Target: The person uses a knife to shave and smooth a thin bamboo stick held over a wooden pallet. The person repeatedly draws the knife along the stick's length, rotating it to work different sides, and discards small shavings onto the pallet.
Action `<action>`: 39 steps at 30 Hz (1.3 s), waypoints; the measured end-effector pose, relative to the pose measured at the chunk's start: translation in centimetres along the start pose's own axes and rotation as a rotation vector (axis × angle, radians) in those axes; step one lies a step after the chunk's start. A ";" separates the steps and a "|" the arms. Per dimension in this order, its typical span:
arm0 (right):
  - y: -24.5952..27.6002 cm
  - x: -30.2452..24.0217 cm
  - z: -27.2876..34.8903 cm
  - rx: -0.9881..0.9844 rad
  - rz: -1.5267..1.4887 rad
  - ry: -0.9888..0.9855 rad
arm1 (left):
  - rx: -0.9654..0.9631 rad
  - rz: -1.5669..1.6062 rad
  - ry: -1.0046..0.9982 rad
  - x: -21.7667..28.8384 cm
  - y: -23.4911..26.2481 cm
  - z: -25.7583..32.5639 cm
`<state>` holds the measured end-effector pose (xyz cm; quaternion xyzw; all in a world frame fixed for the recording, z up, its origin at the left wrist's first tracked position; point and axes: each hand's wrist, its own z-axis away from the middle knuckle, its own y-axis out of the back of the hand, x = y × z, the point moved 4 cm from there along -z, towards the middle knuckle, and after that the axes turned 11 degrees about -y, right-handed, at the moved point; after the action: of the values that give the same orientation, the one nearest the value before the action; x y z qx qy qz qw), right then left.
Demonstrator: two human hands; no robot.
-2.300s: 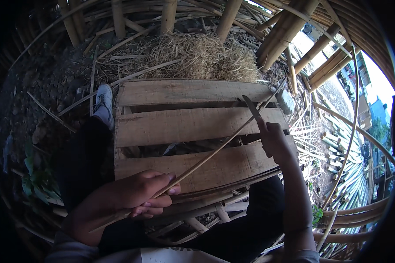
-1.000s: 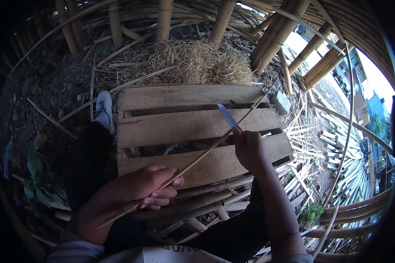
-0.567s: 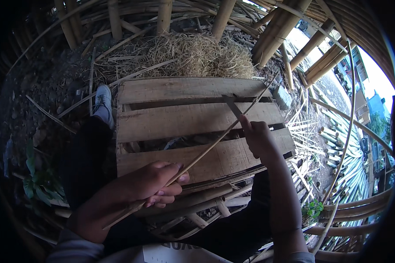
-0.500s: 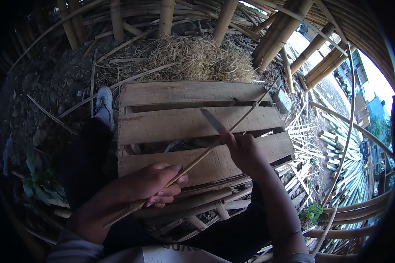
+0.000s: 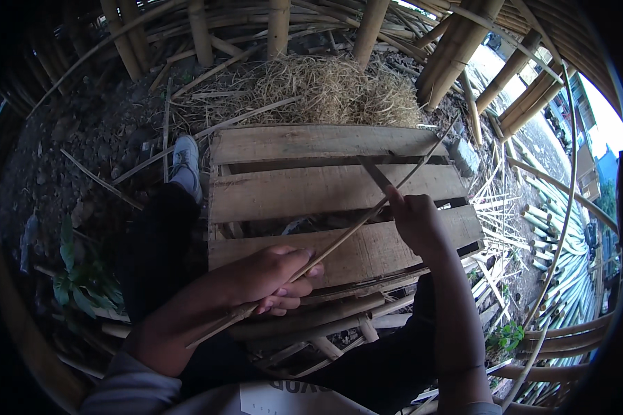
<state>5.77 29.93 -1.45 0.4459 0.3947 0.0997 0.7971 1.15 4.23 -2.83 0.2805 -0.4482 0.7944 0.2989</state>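
Observation:
A long, thin bamboo strip (image 5: 345, 234) runs slantwise over the slatted wooden table (image 5: 284, 142), from near my lap to the far right corner. My left hand (image 5: 278, 277) is closed around its lower part. In my right hand (image 5: 417, 220) is a knife (image 5: 375, 173), its blade pointing up and to the left, lying across the strip. The right fingers are wrapped round the handle, which they hide. Where the blade meets the strip, the exact contact is too small to make out.
Beyond the table lies a heap of pale shavings (image 5: 332, 90). Thick bamboo posts (image 5: 457, 55) stand behind it. On the right, cut bamboo poles (image 5: 557, 235) are piled on the ground. A leafy plant (image 5: 83, 277) grows at left, near my shoe (image 5: 185, 162).
The whole scene has shifted slightly right in the view. Both hands keep their grips, and the knife stays across the strip with little visible movement along it.

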 end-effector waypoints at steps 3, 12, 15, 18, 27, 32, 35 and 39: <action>-2.8 -1.9 4.2 -0.027 -0.015 0.232 | 0.030 -0.134 -0.025 0.3 0.4 -0.8; -2.9 -1.5 1.5 -0.122 -0.200 0.182 | 0.097 -0.378 -0.149 0.9 0.9 -1.4; -4.4 -2.1 2.0 -0.071 -0.287 0.288 | 0.190 -0.711 -0.162 1.2 1.5 -1.7; -5.9 -1.7 1.2 -0.129 -0.409 0.197 | 0.234 -0.919 -0.188 2.8 1.9 -0.7; -5.6 -1.1 0.9 0.057 -0.280 0.198 | 0.844 -1.202 0.205 11.3 18.0 6.5; -6.1 -2.3 1.3 0.038 -0.293 0.241 | 0.602 -1.560 0.835 5.9 34.4 3.1; -6.0 -1.5 1.0 0.087 -0.288 0.254 | 0.523 -1.716 1.034 5.0 38.8 0.9; -4.6 0.0 0.5 0.110 -0.320 0.252 | 0.888 -1.905 0.517 7.8 35.5 -0.1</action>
<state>5.25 26.96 -4.94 0.4045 0.5619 0.0051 0.7216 -29.79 -8.87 -16.64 0.4206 0.3585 0.3622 0.7506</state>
